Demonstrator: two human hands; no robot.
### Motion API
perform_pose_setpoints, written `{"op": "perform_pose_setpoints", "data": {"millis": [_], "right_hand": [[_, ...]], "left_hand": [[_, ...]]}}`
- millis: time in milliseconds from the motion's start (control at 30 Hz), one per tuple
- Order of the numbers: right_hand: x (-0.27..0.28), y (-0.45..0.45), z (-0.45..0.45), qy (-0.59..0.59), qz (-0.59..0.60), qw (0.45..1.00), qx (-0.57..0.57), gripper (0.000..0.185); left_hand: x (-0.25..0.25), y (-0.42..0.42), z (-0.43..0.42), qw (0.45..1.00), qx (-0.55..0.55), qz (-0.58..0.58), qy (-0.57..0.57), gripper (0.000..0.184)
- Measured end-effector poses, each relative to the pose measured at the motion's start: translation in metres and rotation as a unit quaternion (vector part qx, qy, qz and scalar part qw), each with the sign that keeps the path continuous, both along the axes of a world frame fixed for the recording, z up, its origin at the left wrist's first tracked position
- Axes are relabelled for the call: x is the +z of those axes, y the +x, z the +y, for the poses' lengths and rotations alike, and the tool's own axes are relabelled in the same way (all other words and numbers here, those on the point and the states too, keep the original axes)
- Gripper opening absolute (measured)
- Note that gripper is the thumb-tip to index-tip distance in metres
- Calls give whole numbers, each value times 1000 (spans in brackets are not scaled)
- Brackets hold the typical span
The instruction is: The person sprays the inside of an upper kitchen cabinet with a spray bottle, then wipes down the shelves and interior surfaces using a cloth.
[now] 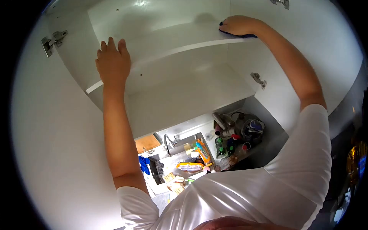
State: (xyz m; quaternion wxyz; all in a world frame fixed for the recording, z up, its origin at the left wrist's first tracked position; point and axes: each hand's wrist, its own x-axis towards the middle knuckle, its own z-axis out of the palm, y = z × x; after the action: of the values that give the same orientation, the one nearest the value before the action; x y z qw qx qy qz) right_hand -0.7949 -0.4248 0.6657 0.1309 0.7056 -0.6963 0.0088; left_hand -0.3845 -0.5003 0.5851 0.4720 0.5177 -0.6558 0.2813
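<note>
My left hand [114, 62] rests on the left part of the upper shelf [172, 48] inside a white cabinet, its fingers apart and holding nothing. At the right end of the same shelf, my right hand [239, 25] presses down on a dark blue cloth [245, 36], whose edges show beneath the fingers and palm. The rest of the cloth is hidden under the hand. Below lies the lower cabinet floor [184, 99], with nothing seen on it.
Open cabinet doors stand at left [57, 134] and right [318, 50], with metal hinges [258, 80]. Far below are a sink with a faucet [166, 145], a wooden board [147, 143], blue gloves [144, 165], orange packets [203, 151] and several bottles [219, 147].
</note>
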Motion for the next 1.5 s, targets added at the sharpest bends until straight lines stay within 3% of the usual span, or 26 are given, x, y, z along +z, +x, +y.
{"op": "perform_pose_setpoints", "data": {"millis": [67, 133, 200, 300, 400, 533, 600, 700, 800, 867, 900, 1000, 1067, 1100, 1167, 1233, 1300, 1400, 1433, 1500], "right_hand": [[-8, 12, -33, 0, 3, 1000, -15, 50], [-17, 83, -61, -36, 98, 975, 197, 43], [-22, 182, -50, -40, 27, 967, 250, 37], [-23, 297, -32, -50, -69, 948, 307, 35], [-37, 330, -66, -26, -113, 893, 434, 40], [-45, 237, -56, -58, -85, 871, 481, 46], [-35, 160, -5, -48, -137, 928, 344, 43], [-41, 35, 6, -84, -176, 955, 225, 42], [-28, -52, 48, -65, -234, 967, 80, 48], [-26, -108, 39, -74, -189, 979, -16, 49], [-24, -124, 32, -76, -187, 979, -12, 49], [-10, -136, 2, -86, -141, 982, -86, 48], [9, -109, -22, 30, -11, 988, -153, 42], [16, -93, -32, 29, -6, 988, -151, 42], [26, -44, -46, 118, 151, 966, -173, 41], [25, -31, -104, 97, 134, 980, -110, 47], [22, 6, -110, 24, 11, 999, 48, 53], [22, 34, -129, 12, -166, 967, 195, 57], [28, 32, -135, 13, -165, 966, 197, 57], [48, 2, -151, 8, -406, 907, 112, 52]], "left_hand": [[2, 4, -1, 998, -40, 37, -10, 58], [8, 4, 8, 994, -78, 71, -18, 57], [21, 7, 27, 971, -118, 207, 7, 56], [31, 22, 35, 955, -152, 253, -42, 57], [43, 43, 42, 946, -157, 280, -43, 57], [36, 33, 61, 935, -168, 309, -48, 57], [31, 21, 63, 974, -109, 198, 12, 53], [14, -3, 51, 974, -172, 140, 49, 52], [9, -21, 50, 989, -98, 88, 74, 53], [6, -16, 35, 998, -34, 26, 49, 53], [7, -14, 34, 998, -31, 28, 47, 53], [7, -9, 30, 997, 40, -8, 67, 53], [4, -10, 28, 995, 38, -6, 88, 55], [2, -11, 27, 995, 40, -1, 88, 55], [2, -12, 28, 994, 23, 10, 106, 58], [-5, -10, 14, 996, 42, -4, 80, 59], [-10, -8, 7, 996, 65, -20, 57, 60], [-8, -9, 13, 996, 83, -30, 29, 62], [-9, -9, 14, 996, 78, -31, 19, 61], [-9, -10, 17, 997, 72, -29, 7, 61]]}}
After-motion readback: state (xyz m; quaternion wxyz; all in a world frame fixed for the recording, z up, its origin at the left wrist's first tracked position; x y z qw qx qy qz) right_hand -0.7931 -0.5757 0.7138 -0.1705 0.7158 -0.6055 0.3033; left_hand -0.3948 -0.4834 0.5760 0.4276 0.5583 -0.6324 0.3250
